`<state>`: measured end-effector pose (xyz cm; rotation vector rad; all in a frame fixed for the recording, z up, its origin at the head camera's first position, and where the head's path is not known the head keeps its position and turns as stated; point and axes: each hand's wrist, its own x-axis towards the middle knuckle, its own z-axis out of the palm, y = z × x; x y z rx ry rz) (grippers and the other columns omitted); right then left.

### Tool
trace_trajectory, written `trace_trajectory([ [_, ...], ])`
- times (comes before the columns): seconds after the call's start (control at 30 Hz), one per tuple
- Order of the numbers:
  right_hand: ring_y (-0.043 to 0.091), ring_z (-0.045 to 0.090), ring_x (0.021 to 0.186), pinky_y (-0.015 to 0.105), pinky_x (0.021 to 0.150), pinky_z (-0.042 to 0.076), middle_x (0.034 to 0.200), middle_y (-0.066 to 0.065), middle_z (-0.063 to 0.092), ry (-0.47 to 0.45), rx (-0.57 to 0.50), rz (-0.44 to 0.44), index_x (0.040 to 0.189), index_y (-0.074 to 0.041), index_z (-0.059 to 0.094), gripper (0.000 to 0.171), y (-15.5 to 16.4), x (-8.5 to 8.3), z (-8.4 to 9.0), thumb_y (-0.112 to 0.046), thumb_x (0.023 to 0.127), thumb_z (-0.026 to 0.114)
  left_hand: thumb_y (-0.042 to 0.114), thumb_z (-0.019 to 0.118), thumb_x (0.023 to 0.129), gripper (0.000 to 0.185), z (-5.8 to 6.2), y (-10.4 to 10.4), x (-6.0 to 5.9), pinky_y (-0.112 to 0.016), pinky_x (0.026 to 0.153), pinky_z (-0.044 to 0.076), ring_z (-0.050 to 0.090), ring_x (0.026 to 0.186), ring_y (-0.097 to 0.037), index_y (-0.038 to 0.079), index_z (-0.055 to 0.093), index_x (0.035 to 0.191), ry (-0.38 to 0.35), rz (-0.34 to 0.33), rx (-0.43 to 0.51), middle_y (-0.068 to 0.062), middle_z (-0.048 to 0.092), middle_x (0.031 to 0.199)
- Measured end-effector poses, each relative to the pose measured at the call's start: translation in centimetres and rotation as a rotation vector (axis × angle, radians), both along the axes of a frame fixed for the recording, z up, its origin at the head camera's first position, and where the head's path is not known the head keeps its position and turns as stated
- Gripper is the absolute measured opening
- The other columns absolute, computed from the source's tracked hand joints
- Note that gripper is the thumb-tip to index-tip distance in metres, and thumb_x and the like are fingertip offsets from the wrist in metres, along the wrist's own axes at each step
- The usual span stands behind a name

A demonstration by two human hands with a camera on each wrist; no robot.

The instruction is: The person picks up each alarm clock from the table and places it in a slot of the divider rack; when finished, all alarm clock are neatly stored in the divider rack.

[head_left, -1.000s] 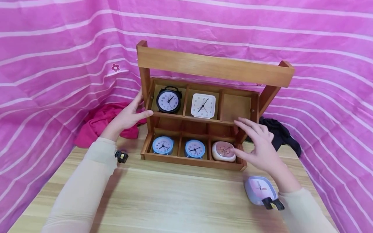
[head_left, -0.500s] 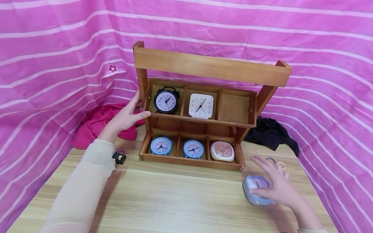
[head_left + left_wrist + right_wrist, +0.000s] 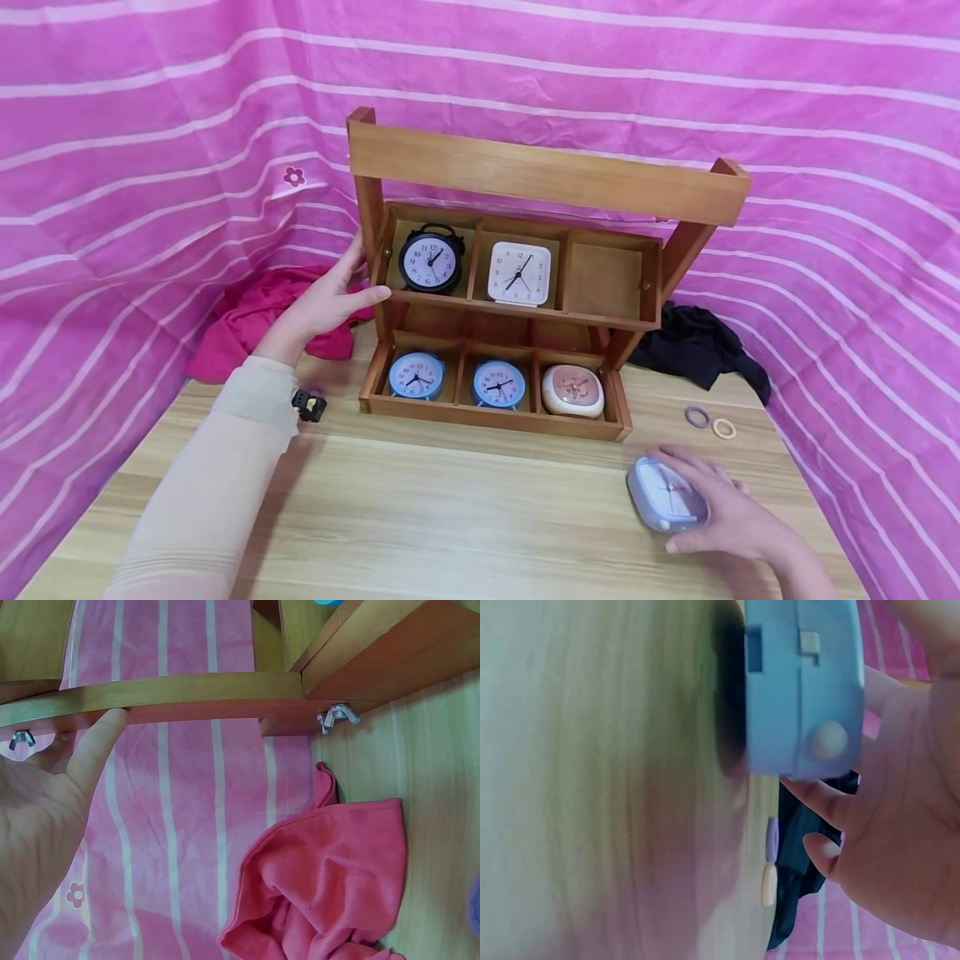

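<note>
A two-tier wooden rack (image 3: 547,167) stands at the back. My left hand (image 3: 322,304) rests against its left upright (image 3: 187,690), thumb and fingers spread; some fingertips are hidden behind it. The upper tier holds a black alarm clock (image 3: 431,262) and a white square clock (image 3: 519,273); its right compartment is bare. Below sit a blue clock (image 3: 417,377), another blue clock (image 3: 498,385) and a pink-and-white clock (image 3: 573,391). My right hand (image 3: 731,512) is spread around the right side of a lavender-blue alarm clock (image 3: 663,492); firm contact cannot be made out.
Crumpled pink cloth (image 3: 247,325) lies left of the rack, and black cloth (image 3: 701,346) lies right. A purple ring (image 3: 697,417) and a cream ring (image 3: 723,428) lie behind the lavender-blue clock. Pink striped fabric (image 3: 480,50) encloses the table (image 3: 450,500).
My right hand has moved from the rack's right end down and toward me to the lavender-blue clock, uncovering the two rings. My left hand stays at the upright.
</note>
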<state>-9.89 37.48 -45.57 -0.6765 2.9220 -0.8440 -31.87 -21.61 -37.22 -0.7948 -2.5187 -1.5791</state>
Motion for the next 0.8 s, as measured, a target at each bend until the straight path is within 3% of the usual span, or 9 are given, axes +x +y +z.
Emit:
trace_trajectory([
  [0.07, 0.062, 0.044, 0.127, 0.074, 0.082, 0.030, 0.149, 0.016, 0.053, 0.009, 0.026, 0.010, 0.151, -0.022, 0.055, 0.103, 0.2, 0.0, 0.2, -0.039, 0.059, 0.100, 0.018, 0.071, 0.100, 0.101, 0.0, 0.0, -0.1, -0.063, 0.124, 0.023, 0.022, 0.156, -0.041, 0.049, 0.000, 0.165, 0.003, -0.003, 0.004, 0.003, 0.011, 0.175],
  [0.23, 0.034, 0.056, 0.118, 0.054, 0.082, 0.036, 0.140, 0.006, 0.063, 0.055, 0.130, -0.028, 0.145, -0.028, 0.060, 0.094, 0.1, -0.2, 0.5, -0.042, 0.061, 0.099, 0.015, 0.070, 0.100, 0.102, -0.1, -0.1, -0.2, -0.061, 0.124, 0.023, 0.022, 0.157, -0.041, 0.046, -0.001, 0.166, -0.006, 0.000, 0.005, 0.000, 0.010, 0.175],
  [0.33, 0.033, 0.055, 0.118, 0.052, 0.083, 0.033, 0.139, 0.005, 0.064, 0.074, 0.130, -0.043, 0.143, -0.027, 0.062, 0.092, -0.2, -0.5, 0.6, -0.044, 0.060, 0.099, 0.016, 0.070, 0.100, 0.102, -0.1, 0.0, -0.2, -0.060, 0.125, 0.023, 0.024, 0.156, -0.041, 0.046, -0.001, 0.166, -0.015, 0.015, -0.012, -0.001, 0.011, 0.175],
  [0.47, 0.027, 0.054, 0.120, 0.048, 0.081, 0.030, 0.138, 0.003, 0.064, 0.184, 0.104, 0.000, 0.142, -0.025, 0.063, 0.098, -0.6, -1.3, 1.3, -0.037, 0.054, 0.103, 0.020, 0.071, 0.100, 0.101, 0.1, -0.1, 0.0, -0.061, 0.125, 0.023, 0.024, 0.156, -0.041, 0.048, 0.000, 0.165, -0.006, 0.019, -0.020, 0.000, 0.012, 0.175],
  [0.63, 0.023, 0.051, 0.118, 0.048, 0.080, 0.028, 0.137, 0.003, 0.063, 0.280, 0.078, 0.044, 0.142, -0.021, 0.063, 0.102, -1.4, -2.7, 4.6, -0.022, 0.049, 0.104, 0.023, 0.071, 0.100, 0.102, 0.1, 0.0, 0.0, -0.061, 0.125, 0.023, 0.021, 0.157, -0.041, 0.050, -0.003, 0.164, -0.027, 0.004, -0.021, 0.000, 0.009, 0.175],
  [0.8, 0.026, 0.053, 0.110, 0.048, 0.080, 0.028, 0.138, 0.005, 0.061, 0.380, 0.152, 0.070, 0.144, -0.019, 0.061, 0.104, -3.4, -4.8, 9.4, -0.026, 0.050, 0.104, 0.026, 0.070, 0.101, 0.101, 0.0, -0.1, 0.2, -0.060, 0.125, 0.022, 0.022, 0.156, -0.043, 0.053, -0.005, 0.163, -0.052, 0.029, -0.036, -0.005, 0.011, 0.175],
])
